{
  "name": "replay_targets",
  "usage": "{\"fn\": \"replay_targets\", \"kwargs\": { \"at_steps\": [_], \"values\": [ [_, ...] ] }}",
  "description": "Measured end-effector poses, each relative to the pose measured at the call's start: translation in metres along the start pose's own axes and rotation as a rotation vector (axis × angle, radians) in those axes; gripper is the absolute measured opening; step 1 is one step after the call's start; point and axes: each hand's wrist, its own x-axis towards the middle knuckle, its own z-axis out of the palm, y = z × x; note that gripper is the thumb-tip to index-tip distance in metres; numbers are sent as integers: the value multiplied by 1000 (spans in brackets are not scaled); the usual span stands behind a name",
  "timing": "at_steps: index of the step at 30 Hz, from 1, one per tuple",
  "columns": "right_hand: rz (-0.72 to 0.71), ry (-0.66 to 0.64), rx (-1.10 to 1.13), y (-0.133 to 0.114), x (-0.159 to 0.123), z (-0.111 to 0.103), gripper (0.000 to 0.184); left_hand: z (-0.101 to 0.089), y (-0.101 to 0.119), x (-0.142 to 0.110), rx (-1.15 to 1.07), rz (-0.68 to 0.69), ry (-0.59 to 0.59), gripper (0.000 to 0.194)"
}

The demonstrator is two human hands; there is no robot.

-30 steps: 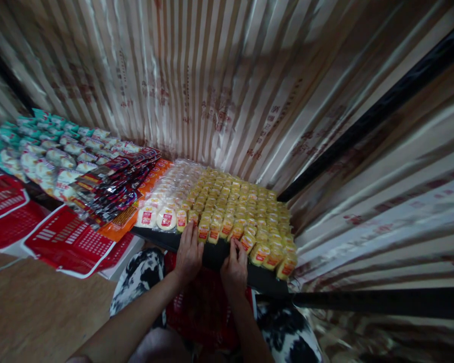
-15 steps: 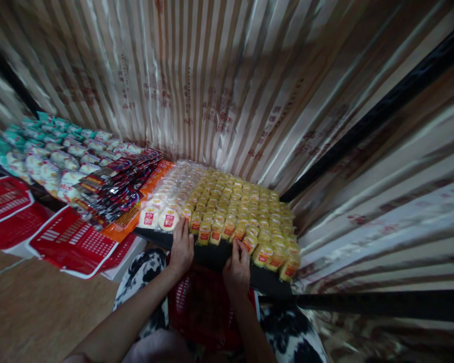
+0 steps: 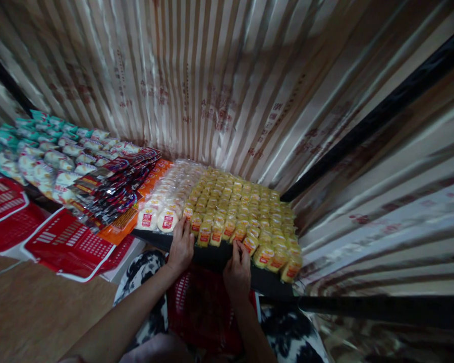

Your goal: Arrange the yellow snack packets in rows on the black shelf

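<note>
Rows of small yellow wrapped cakes (image 3: pixel 245 199) with red-orange labels fill the right part of a dark shelf (image 3: pixel 212 254). My left hand (image 3: pixel 180 248) has its fingers drawn together on the front cake at the left end of these rows. My right hand (image 3: pixel 237 272) pinches the lower edge of a front-row cake further right, beside a tilted one (image 3: pixel 250 244). The fingertips partly cover what they touch. Left of the yellow rows, white round cakes (image 3: pixel 167 220) in clear wrappers with red labels stand in columns.
Dark snack packets (image 3: pixel 113 184) lie on orange packs (image 3: pixel 117 227), with white-and-green bags (image 3: pixel 56 146) beyond. Red baskets (image 3: pixel 70 247) stand low at the left; another (image 3: pixel 202 312) is between my knees. Striped sheeting (image 3: pixel 219 91) hangs behind; a black post (image 3: pixel 363 126) slants at the right.
The view has shifted very slightly, so the goods at the left sit a little further left. Both hands stay at the same front cakes.
</note>
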Motion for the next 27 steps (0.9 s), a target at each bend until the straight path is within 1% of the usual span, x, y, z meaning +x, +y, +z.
{"fn": "replay_targets", "kwargs": {
  "at_steps": [4, 9, 21, 27],
  "values": [
    [-2, -2, -14, 0, 0, -1, 53, 0, -3, 4, -9, -3, 22, 39],
    [0, -1, 3, 1, -1, 1, 52, 2, -6, 3, 4, 22, 15, 40],
    [25, -21, -7, 3, -2, 3, 53, 0, -5, 3, -21, 24, 6, 41],
    [33, -2, 2, 3, -2, 5, 52, -1, -4, 6, 15, 78, -31, 42]
  ]
}}
